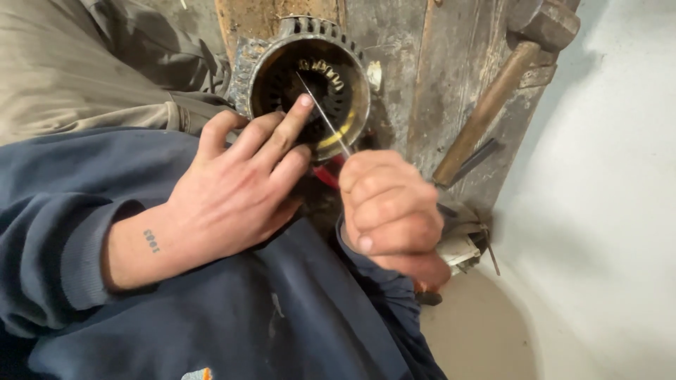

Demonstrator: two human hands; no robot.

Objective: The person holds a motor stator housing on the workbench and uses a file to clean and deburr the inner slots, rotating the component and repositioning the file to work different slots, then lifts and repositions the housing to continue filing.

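Left hand (pixel 236 190) lies flat, fingers spread over the rim of the motor housing (pixel 310 84), steadying it without gripping, index fingertip at the opening. The housing rests against a wooden block (pixel 415 77). Right hand (pixel 391 211) is fisted around a thin rod (pixel 322 112) poked into the windings. Likely risk: a slip could jab the left index finger or scrape the windings. A hammer (pixel 493 98) leans at right.

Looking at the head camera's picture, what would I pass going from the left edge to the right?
Dark blue sweatshirt sleeve → left hand → round metal motor housing with copper windings → right hand gripping a thin metal rod → wooden-handled hammer → pale wall.
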